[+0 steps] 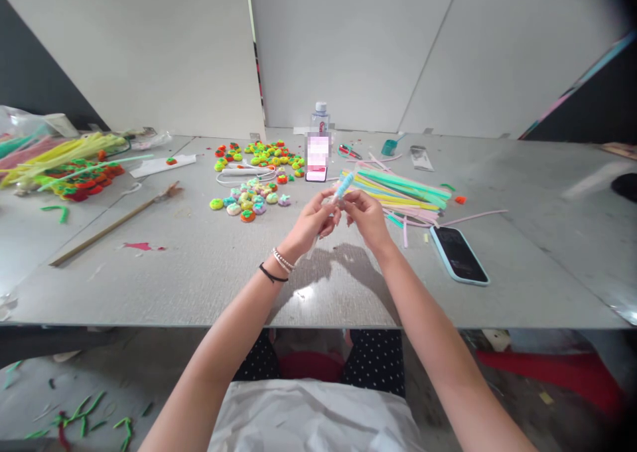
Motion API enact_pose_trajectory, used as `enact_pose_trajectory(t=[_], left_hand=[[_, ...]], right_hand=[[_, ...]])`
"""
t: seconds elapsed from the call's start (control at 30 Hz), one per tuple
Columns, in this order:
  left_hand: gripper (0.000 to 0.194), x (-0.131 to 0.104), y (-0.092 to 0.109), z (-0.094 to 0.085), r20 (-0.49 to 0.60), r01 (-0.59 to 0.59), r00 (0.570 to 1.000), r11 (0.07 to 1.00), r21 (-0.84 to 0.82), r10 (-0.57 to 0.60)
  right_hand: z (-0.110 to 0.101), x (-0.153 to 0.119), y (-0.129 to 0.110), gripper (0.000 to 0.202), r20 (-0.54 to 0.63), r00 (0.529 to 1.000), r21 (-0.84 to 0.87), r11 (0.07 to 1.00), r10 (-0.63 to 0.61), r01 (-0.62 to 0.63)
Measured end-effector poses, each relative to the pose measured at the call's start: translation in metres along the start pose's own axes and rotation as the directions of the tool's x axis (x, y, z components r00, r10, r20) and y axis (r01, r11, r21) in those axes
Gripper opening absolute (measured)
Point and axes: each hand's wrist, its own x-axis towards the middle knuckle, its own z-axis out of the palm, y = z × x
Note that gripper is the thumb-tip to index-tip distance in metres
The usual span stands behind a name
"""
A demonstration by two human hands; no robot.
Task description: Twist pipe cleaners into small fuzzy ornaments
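Above the middle of the table, a light blue pipe cleaner (344, 184) is wound in a tight coil around a thin pale stick. My left hand (314, 220) is closed around the stick just below the coil, which tilts up to the right. The fingers of my right hand (367, 214) are pinched at the coil's lower end, and the bit of pipe cleaner between them is mostly hidden. Just beyond my right hand lies a bundle of pastel pipe cleaners (403, 190). Left of my hands is a group of small pastel fuzzy rounds (253, 196).
A phone with a lit screen (317, 156) leans before a bottle (321, 117). Another phone (458, 255) lies at right. More yellow and orange rounds (273, 154), a white cable (249, 172), a wooden stick (112, 229) and piled pipe cleaners (64, 153) are leftward. Grey panels (348, 47) stand behind.
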Motion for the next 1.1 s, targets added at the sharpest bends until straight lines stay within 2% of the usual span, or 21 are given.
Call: enact_pose_trajectory(t=[0.17, 0.5, 0.67, 0.8, 0.87, 1.0, 1.1], left_hand=[[0.027, -0.0001, -0.0017, 0.0017, -0.048, -0.040, 0.998, 0.999, 0.025, 0.041], [0.027, 0.0009, -0.0026, -0.0018, -0.167, -0.037, 0.984, 0.987, 0.156, 0.063], [0.028, 0.0015, -0.0054, -0.0039, -0.180, -0.028, 0.982, 0.990, 0.137, 0.053], [0.034, 0.0013, -0.0044, -0.0039, -0.183, -0.010, 0.982, 0.982, 0.187, 0.045], [0.037, 0.0009, -0.0021, -0.0034, -0.184, -0.004, 0.982, 0.969, 0.246, 0.051], [0.039, 0.0004, 0.0028, -0.0032, -0.190, -0.030, 0.975, 0.916, 0.399, 0.115], [0.040, 0.0012, 0.0032, -0.0046, -0.176, -0.030, 0.976, 0.886, 0.463, 0.125]], right_hand=[[0.0011, -0.0012, -0.0018, 0.027, 0.000, 1.000, -0.008, 1.000, -0.020, 0.020], [0.0005, -0.0008, -0.0017, 0.027, 0.027, 0.999, -0.008, 0.999, -0.033, 0.034], [0.0013, -0.0013, -0.0002, 0.030, -0.009, 0.999, -0.009, 0.999, -0.042, 0.042], [0.0014, -0.0024, -0.0012, 0.037, -0.023, 0.996, 0.019, 0.996, -0.082, 0.082], [0.0009, -0.0028, -0.0019, 0.038, 0.019, 0.996, 0.003, 0.996, -0.091, 0.091], [0.0007, -0.0035, -0.0020, 0.034, 0.199, 0.978, -0.073, 0.994, -0.062, 0.077], [0.0018, -0.0035, -0.0008, 0.035, 0.228, 0.972, -0.078, 0.993, -0.064, 0.084]])
